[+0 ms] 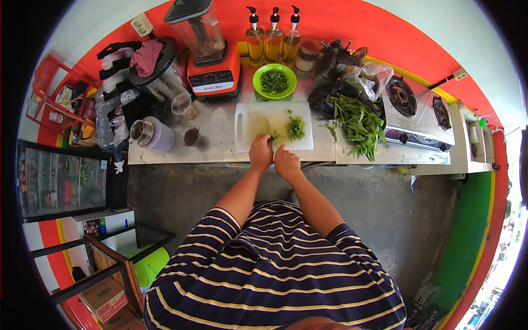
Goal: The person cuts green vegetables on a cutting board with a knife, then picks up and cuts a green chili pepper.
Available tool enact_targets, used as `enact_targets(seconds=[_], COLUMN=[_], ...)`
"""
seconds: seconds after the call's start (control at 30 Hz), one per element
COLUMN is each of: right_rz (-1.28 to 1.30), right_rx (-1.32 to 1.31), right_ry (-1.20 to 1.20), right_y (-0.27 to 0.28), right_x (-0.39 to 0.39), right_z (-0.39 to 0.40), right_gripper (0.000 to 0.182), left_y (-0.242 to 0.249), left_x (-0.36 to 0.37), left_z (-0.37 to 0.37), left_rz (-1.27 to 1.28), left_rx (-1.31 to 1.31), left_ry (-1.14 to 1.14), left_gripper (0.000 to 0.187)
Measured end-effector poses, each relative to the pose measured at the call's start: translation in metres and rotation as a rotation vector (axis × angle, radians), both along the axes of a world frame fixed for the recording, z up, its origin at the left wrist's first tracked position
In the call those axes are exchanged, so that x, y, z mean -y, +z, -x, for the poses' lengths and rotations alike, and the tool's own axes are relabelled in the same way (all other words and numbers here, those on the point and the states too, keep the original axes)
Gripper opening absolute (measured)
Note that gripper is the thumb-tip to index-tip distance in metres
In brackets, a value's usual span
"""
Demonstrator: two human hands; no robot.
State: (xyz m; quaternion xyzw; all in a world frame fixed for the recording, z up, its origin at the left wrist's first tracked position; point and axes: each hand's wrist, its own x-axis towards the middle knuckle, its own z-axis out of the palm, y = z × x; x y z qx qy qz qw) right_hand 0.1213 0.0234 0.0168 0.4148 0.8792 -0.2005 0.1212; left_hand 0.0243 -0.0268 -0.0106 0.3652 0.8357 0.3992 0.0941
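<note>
A white cutting board (302,143) lies at the front edge of the steel counter. My right hand (287,164) is closed around the handle end of a knife (273,122), whose pale blade points away from me across the board. Close beside it, my left hand (260,153) is curled at the board's front edge, fingers pressed on a small bit of green leaves near the blade. Just right of the blade sits a small pile of chopped greens (296,128). Behind the board, a lime-green bowl (291,88) holds more chopped greens.
Leafy stems (357,124) spill from a black bag on the right, before a gas stove (421,110). A red blender (214,77), a glass (191,136) and a metal-topped jug (157,135) stand left. Three pump bottles (274,44) line the wall.
</note>
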Motion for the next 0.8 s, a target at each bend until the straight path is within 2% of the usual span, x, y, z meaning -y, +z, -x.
enact_targets(seconds=[0.17, 0.33, 0.43, 0.57, 0.6, 0.63, 0.7, 0.8], right_rz=[0.026, 0.023, 0.045, 0.067, 0.056, 0.061, 0.032, 0.046], right_rx=[0.028, 0.061, 0.133, 0.07, 0.032, 0.032, 0.087, 0.108], right_ry=[-0.015, 0.045, 0.05, -0.015, -0.037, -0.033, 0.047, 0.034], right_y=[0.006, 0.022, 0.023, 0.004, 0.001, 0.01, 0.026, 0.026], right_x=[0.004, -0.003, 0.008, 0.001, -0.001, -0.002, -0.003, 0.007], right_z=[-0.004, -0.004, -0.008, -0.003, 0.0, 0.002, 0.002, -0.001], right_gripper=[0.027, 0.031, 0.033, 0.035, 0.037, 0.037, 0.037, 0.035], left_y=[0.0, -0.015, -0.022, -0.015, -0.01, -0.009, -0.009, -0.015], left_x=[0.004, 0.011, 0.014, 0.012, 0.013, 0.015, 0.017, 0.018], left_z=[-0.004, 0.002, 0.003, 0.002, 0.001, 0.001, 0.006, 0.008], left_rz=[-0.024, -0.113, -0.103, -0.054, -0.051, -0.047, -0.034, -0.023], left_rx=[-0.009, -0.051, -0.034, -0.01, 0.069, 0.146, 0.129, 0.106], left_ry=[0.041, -0.05, -0.042, 0.0, 0.024, 0.048, 0.023, -0.01], left_gripper=[0.01, 0.013, 0.014, 0.011, 0.01, 0.01, 0.009, 0.01])
